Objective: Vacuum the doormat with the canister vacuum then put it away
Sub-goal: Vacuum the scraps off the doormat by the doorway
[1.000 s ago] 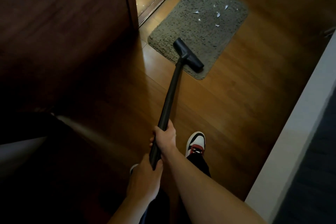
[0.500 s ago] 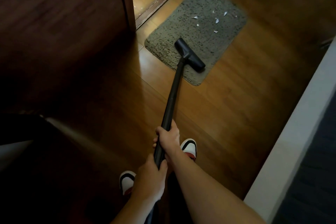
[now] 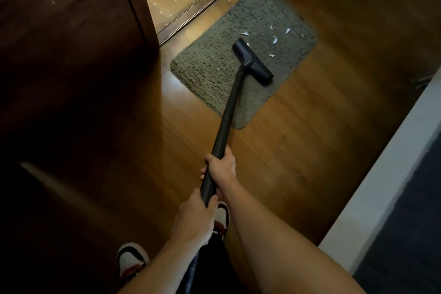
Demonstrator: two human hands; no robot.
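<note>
Wand [image 3: 229, 107] reads as a rigid, light, smooth tube, likely slick, so grip stays at the near end: right hand [image 3: 220, 167] and left hand [image 3: 193, 218] both wrapped round it, long axis pointing away and slightly right, floor head [image 3: 254, 63] down on the doormat [image 3: 210, 71] beside white scraps [image 3: 275, 40].

Left hand [image 3: 193, 218], right hand [image 3: 220, 167] grip wand [image 3: 229, 106]; nozzle [image 3: 253, 62] on doormat [image 3: 210, 69]
</note>
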